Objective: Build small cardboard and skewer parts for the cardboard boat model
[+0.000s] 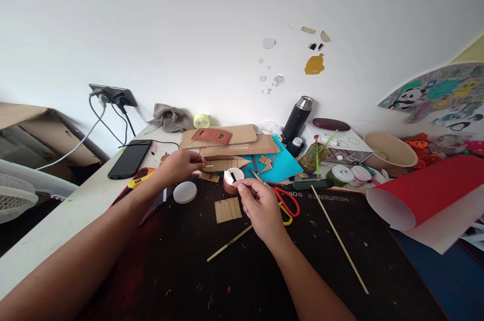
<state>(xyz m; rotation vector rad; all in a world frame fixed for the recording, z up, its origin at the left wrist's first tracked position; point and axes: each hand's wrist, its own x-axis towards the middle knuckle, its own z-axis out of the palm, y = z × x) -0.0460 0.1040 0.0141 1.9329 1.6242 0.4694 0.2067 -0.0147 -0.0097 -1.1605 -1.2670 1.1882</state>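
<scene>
My left hand [185,165] is closed, its thumb and fingers pinching a thin pale stick [209,166] above the cardboard strips. My right hand [260,205] is also closed, with the fingertips pinched beside a small brown jar [230,189]. A small white and black piece shows at those fingertips, over the jar's white top; I cannot make out what it is. A round white lid [185,192] lies left of the jar. In front of it is a square of cardboard [228,210]. Scissors [289,202] with red and yellow handles lie partly behind my right hand.
Cardboard pieces [245,145], a reddish painted cutout [212,135] and blue paper [285,165] lie at the back. Beyond them stands a black flask [297,120]. Wooden sticks [340,240] cross the dark mat. A phone [130,159] is left; rolled red paper [434,195] is right.
</scene>
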